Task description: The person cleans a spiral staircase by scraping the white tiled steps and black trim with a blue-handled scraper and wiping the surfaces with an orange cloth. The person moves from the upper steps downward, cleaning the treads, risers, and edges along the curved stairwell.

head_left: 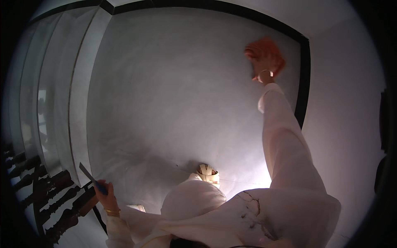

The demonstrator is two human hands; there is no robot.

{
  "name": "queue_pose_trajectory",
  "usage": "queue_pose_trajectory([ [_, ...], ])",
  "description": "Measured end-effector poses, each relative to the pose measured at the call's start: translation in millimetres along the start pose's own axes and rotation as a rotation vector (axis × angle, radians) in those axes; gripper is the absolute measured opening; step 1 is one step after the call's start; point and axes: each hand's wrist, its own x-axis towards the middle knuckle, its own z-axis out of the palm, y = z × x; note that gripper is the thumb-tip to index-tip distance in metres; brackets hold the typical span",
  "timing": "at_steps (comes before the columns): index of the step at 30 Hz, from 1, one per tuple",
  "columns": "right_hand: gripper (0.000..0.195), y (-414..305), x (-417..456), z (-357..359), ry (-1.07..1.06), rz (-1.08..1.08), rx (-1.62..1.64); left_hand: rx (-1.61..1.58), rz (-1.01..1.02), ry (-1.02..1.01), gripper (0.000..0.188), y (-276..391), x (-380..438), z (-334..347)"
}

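Note:
My right hand (pixel 263 63) reaches far out at the upper right and presses an orange cloth (pixel 274 52) against the grey floor (pixel 173 83). Hand and cloth are both blurred, so the exact finger grip is hard to make out. A pale bracelet circles that wrist. At the lower left, my left hand (pixel 107 197) grips the blue handle of a flat-bladed tool (pixel 87 172), perhaps a knife or scraper. Its narrow metal blade points up and to the left, near the edge of the lowest stair.
Pale steps (pixel 82 77) descend along the left side, with a dark turned-wood balustrade (pixel 60 198) below them. A black skirting board (pixel 304 71) borders the floor at the white wall (pixel 338 102). My sandalled foot (pixel 208 173) rests on the floor beneath me.

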Motion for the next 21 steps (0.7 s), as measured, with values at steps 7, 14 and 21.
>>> queue_pose_trajectory([
  [7,0.028,-212,-189,-60,-0.184,-0.803,0.427,-0.081,-0.106,0.084,0.025,1,5,0],
  [14,0.038,-189,-248,-95,-0.502,-0.814,1.523,-0.179,-0.123,0.192,0.024,20,4,-35],
  [21,0.061,-142,-28,-47,-0.095,-0.037,0.073,-0.172,-0.221,0.485,0.021,9,-31,-105],
])
